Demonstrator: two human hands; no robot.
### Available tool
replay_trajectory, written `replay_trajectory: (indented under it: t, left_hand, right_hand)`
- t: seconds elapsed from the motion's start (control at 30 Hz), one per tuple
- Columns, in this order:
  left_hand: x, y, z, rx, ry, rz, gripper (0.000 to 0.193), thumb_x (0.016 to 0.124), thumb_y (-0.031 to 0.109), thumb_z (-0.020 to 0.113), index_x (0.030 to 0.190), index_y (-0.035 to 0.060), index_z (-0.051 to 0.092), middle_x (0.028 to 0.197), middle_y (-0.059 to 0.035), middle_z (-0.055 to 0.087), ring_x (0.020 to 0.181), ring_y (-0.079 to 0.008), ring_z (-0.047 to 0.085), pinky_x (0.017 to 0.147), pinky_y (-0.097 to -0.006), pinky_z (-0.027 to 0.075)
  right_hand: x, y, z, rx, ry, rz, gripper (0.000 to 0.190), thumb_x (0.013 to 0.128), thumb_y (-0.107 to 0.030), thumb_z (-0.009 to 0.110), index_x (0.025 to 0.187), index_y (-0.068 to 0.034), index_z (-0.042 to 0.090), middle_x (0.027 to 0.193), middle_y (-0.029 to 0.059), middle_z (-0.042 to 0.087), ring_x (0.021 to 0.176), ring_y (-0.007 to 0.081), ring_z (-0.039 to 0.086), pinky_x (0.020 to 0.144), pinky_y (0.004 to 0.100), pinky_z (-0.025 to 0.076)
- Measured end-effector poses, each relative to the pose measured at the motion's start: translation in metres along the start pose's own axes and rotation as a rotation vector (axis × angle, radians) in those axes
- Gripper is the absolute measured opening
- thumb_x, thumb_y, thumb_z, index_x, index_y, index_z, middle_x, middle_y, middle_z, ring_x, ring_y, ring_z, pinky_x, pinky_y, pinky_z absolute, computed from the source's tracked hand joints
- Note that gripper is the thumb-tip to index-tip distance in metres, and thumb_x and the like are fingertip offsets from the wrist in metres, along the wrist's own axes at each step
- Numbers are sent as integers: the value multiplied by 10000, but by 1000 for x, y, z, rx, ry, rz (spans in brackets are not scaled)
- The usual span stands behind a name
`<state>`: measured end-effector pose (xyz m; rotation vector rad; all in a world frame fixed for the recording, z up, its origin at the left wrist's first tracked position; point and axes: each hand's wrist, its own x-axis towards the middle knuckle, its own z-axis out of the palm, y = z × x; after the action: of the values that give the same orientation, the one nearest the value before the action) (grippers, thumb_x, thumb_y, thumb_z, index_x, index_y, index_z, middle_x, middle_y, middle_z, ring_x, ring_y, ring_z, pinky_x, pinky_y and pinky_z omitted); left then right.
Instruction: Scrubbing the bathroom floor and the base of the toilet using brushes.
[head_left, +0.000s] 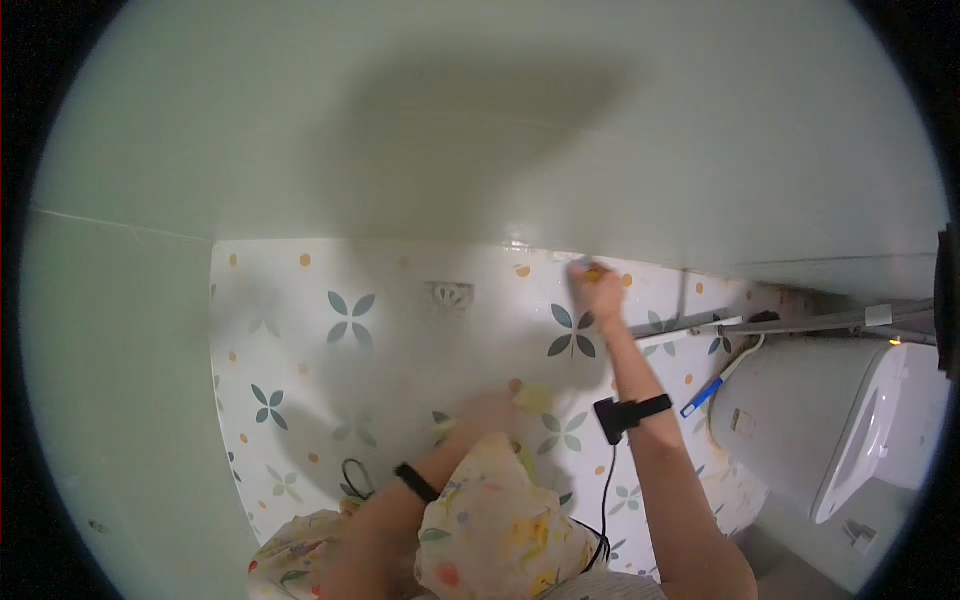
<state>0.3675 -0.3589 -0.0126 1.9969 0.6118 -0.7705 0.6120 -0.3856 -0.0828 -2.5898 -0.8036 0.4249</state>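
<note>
My right hand (602, 294) is low at the far edge of the patterned floor (390, 360), close to the foot of the pale green wall (465, 165). Its fingers are curled around a small yellow and grey object (592, 274), mostly hidden by the hand. My left hand (484, 416) is blurred in front of my knee, over the floor. Beside its fingertips shows a blurred pale yellow thing (534, 397); whether the hand holds it cannot be told. Floral cloth (495, 525) covers my knees.
A floor drain (450, 296) lies left of my right hand. A white toilet (795, 420) stands at right, beside a blue-and-white-handled brush (705, 396) and a grey pole (817, 322). A black cable (607, 495) hangs from my right wrist strap (634, 414).
</note>
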Motion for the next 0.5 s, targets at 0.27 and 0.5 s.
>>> replay_trajectory:
  t: [0.27,0.5]
  left_hand:
    - [51,-7,57,169,114,7,230,735,225,408,859,95,551,824,-128,544,784,-271,526,654,-385,421]
    - [43,5,51,32,416,163,204,721,184,417,802,49,546,780,-112,536,756,-252,524,652,-387,411]
  right_hand:
    - [-19,-20,35,-13,-39,-203,384,636,-375,570,770,-16,588,625,180,554,623,307,554,568,336,435]
    - [-13,-2,21,-104,-119,-181,386,643,-378,555,765,-13,585,686,170,564,662,309,547,604,346,434]
